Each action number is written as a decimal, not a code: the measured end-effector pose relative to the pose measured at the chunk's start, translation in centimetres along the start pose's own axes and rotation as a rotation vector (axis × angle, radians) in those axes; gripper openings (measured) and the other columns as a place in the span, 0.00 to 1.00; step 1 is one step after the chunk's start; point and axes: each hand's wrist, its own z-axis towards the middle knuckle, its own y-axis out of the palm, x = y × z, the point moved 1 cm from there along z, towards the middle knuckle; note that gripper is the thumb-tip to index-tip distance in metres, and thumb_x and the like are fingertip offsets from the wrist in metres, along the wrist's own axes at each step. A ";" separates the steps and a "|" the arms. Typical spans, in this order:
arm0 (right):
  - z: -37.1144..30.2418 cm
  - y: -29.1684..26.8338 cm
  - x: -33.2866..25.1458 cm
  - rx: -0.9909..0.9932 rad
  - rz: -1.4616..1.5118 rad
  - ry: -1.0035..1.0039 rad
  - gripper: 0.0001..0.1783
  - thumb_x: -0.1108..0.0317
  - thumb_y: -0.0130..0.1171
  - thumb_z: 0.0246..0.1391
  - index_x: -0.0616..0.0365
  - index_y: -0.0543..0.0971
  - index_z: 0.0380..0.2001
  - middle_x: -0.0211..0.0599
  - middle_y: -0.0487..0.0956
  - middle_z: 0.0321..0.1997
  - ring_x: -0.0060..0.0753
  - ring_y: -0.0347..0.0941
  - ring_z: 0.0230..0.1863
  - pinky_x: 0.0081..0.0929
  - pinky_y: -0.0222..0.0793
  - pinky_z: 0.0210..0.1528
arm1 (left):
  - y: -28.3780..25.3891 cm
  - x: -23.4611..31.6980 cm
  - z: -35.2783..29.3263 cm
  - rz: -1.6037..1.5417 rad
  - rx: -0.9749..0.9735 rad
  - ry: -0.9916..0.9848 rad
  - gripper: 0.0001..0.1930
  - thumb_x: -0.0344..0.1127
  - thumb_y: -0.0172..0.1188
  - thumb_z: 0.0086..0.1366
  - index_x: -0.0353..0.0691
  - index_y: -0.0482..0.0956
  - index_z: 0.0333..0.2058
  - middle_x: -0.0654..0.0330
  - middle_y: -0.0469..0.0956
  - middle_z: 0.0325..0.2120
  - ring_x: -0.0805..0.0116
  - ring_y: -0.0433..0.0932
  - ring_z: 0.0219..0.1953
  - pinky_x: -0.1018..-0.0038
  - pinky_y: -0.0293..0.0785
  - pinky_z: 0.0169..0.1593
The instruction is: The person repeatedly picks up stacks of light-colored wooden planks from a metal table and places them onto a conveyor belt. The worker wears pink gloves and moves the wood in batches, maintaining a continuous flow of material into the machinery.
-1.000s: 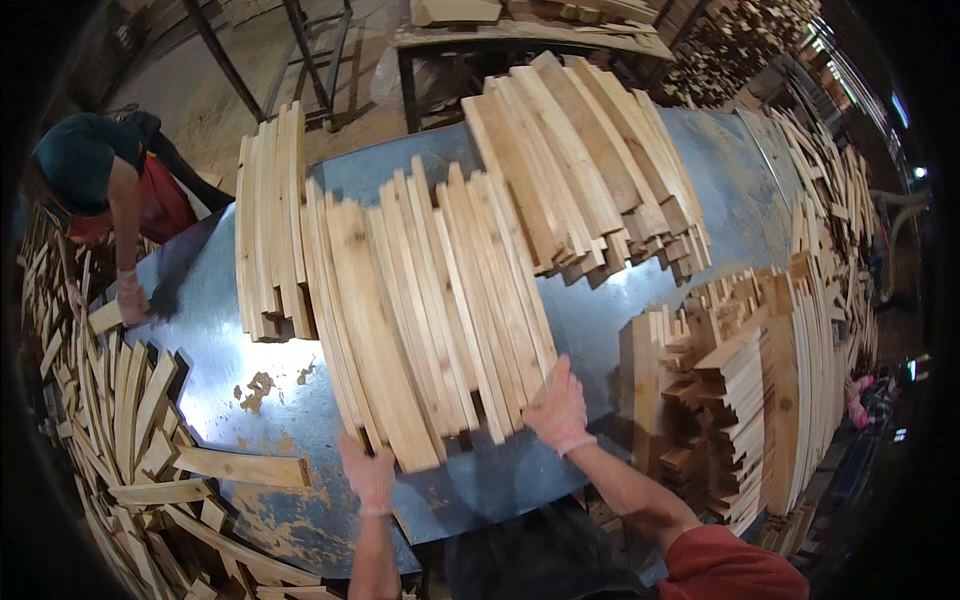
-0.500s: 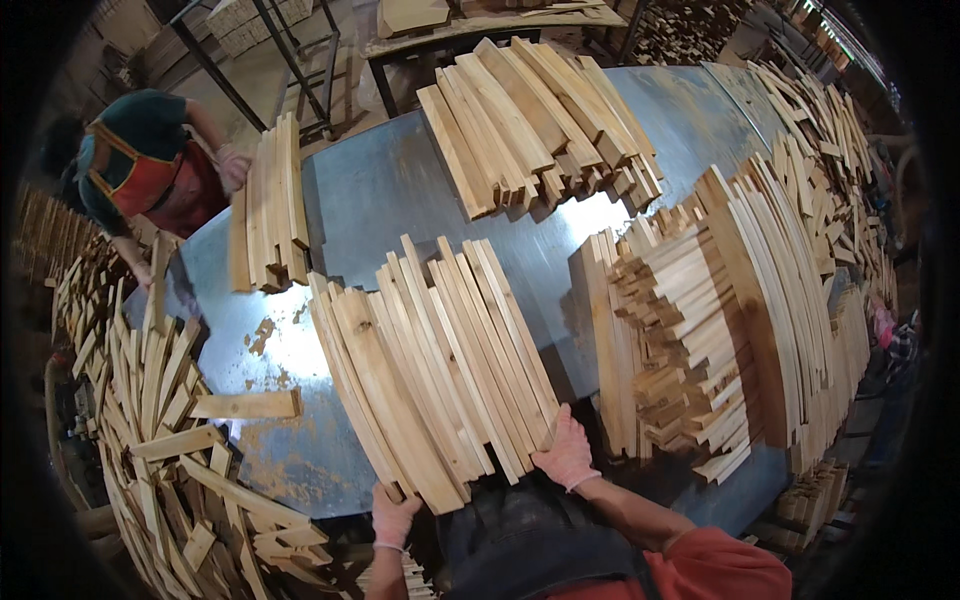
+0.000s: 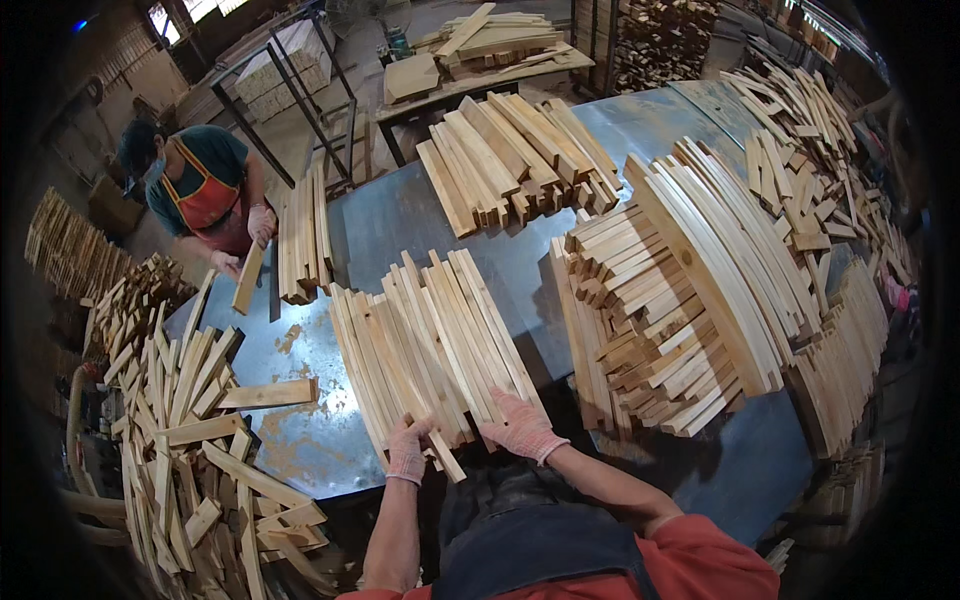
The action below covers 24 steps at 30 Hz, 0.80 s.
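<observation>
Before me, a row of pale wooden strips [image 3: 440, 340] lies side by side on the metal-topped table [image 3: 350, 235], their ends uneven. My left hand [image 3: 408, 450] is closed at the row's near left end, around a wooden strip [image 3: 447, 460] whose end juts out toward me past the others. Over the near ends further right rests my right hand [image 3: 522, 428], fingers stretched out on top of the strips. Both hands wear light gloves. The undersides of the strips and part of my left fingers are hidden.
Large strip stacks stand to the right [image 3: 690, 290] and at the far side [image 3: 515, 160]. Loose offcuts [image 3: 190, 440] pile up at the left. Across the table a co-worker [image 3: 205, 185] in a red apron holds a short board [image 3: 248, 280] beside a small bundle [image 3: 303, 240].
Both hands have come inward from the row's near corners, the right moving left onto the strips' tops. A narrow strip now juts toward me. The co-worker has lifted a short board; my view has shifted.
</observation>
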 end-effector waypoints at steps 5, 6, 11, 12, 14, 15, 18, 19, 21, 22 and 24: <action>-3.1 -3.4 -5.0 -0.048 0.347 -0.005 0.32 0.38 0.60 0.63 0.54 0.78 0.56 0.55 0.83 0.57 0.60 0.79 0.58 0.50 0.72 0.60 | 7.9 -0.6 -5.2 -0.249 -0.184 0.144 0.29 0.25 0.69 0.62 0.35 0.74 0.62 0.59 0.82 0.46 0.65 0.83 0.44 0.69 0.83 0.48; -3.0 -3.8 -4.9 -0.022 0.389 -0.044 0.30 0.38 0.60 0.63 0.54 0.77 0.51 0.55 0.83 0.51 0.61 0.80 0.53 0.51 0.73 0.55 | 10.1 -0.3 -6.5 -0.239 -0.186 0.158 0.29 0.23 0.69 0.62 0.36 0.72 0.63 0.59 0.81 0.47 0.65 0.83 0.46 0.68 0.84 0.50; -4.5 -11.7 -5.5 0.291 0.021 0.005 0.30 0.57 0.59 0.66 0.58 0.74 0.67 0.55 0.84 0.54 0.60 0.80 0.56 0.49 0.77 0.60 | 19.6 3.0 -12.9 -0.122 -0.540 0.416 0.42 0.29 0.78 0.61 0.39 0.66 0.71 0.56 0.80 0.54 0.63 0.82 0.55 0.63 0.81 0.61; -5.1 -13.3 -4.0 0.495 -0.058 -0.097 0.24 0.57 0.59 0.66 0.57 0.78 0.59 0.52 0.86 0.45 0.58 0.84 0.46 0.49 0.81 0.48 | 21.1 4.0 -13.8 -0.095 -0.662 0.479 0.45 0.32 0.80 0.60 0.39 0.65 0.73 0.56 0.80 0.56 0.62 0.81 0.55 0.62 0.80 0.62; -7.8 -20.2 -5.1 0.491 -0.226 -0.050 0.14 0.58 0.59 0.65 0.56 0.79 0.45 0.45 0.83 0.30 0.47 0.83 0.30 0.46 0.81 0.32 | 21.1 5.7 -13.5 0.400 -0.715 0.478 0.51 0.42 0.81 0.60 0.36 0.61 0.76 0.54 0.77 0.59 0.61 0.80 0.55 0.61 0.78 0.62; -8.3 -22.4 -4.2 0.543 -0.340 -0.004 0.12 0.59 0.58 0.66 0.57 0.77 0.42 0.42 0.80 0.27 0.43 0.80 0.26 0.44 0.78 0.27 | 21.9 5.4 -13.4 0.398 -0.704 0.461 0.49 0.40 0.80 0.61 0.34 0.62 0.75 0.54 0.77 0.59 0.62 0.80 0.55 0.63 0.78 0.61; -9.7 -28.0 -0.1 0.672 -0.667 0.084 0.09 0.61 0.56 0.68 0.54 0.77 0.39 0.30 0.74 0.20 0.27 0.71 0.18 0.35 0.69 0.16 | 21.5 4.5 -11.8 0.299 -0.673 0.324 0.43 0.35 0.76 0.63 0.29 0.65 0.73 0.57 0.77 0.55 0.67 0.80 0.51 0.70 0.80 0.56; -9.9 -29.7 0.4 0.626 -0.739 0.190 0.09 0.62 0.56 0.69 0.55 0.77 0.39 0.29 0.74 0.21 0.28 0.71 0.18 0.33 0.69 0.17 | 20.1 4.2 -11.4 0.248 -0.639 0.262 0.41 0.34 0.75 0.63 0.28 0.66 0.71 0.58 0.77 0.53 0.69 0.80 0.49 0.72 0.80 0.54; -10.7 -32.8 2.6 0.631 -0.902 0.340 0.09 0.64 0.57 0.68 0.57 0.79 0.42 0.30 0.76 0.23 0.31 0.74 0.22 0.34 0.72 0.22 | 17.9 3.8 -11.3 0.211 -0.517 0.242 0.35 0.32 0.72 0.65 0.26 0.70 0.68 0.61 0.77 0.47 0.73 0.78 0.43 0.76 0.79 0.48; -10.7 -33.5 5.1 0.678 -0.987 0.372 0.11 0.64 0.58 0.67 0.58 0.80 0.46 0.33 0.78 0.25 0.33 0.77 0.25 0.36 0.75 0.25 | 16.6 3.0 -11.3 0.188 -0.451 0.222 0.33 0.31 0.71 0.66 0.26 0.72 0.66 0.63 0.78 0.45 0.76 0.77 0.40 0.78 0.78 0.45; -11.8 -34.0 11.0 0.854 -1.131 0.275 0.17 0.65 0.59 0.65 0.58 0.80 0.54 0.37 0.81 0.33 0.38 0.80 0.35 0.41 0.78 0.38 | 12.6 -0.1 -8.0 0.130 -0.544 0.166 0.26 0.31 0.70 0.67 0.27 0.76 0.60 0.66 0.76 0.39 0.77 0.74 0.36 0.78 0.75 0.40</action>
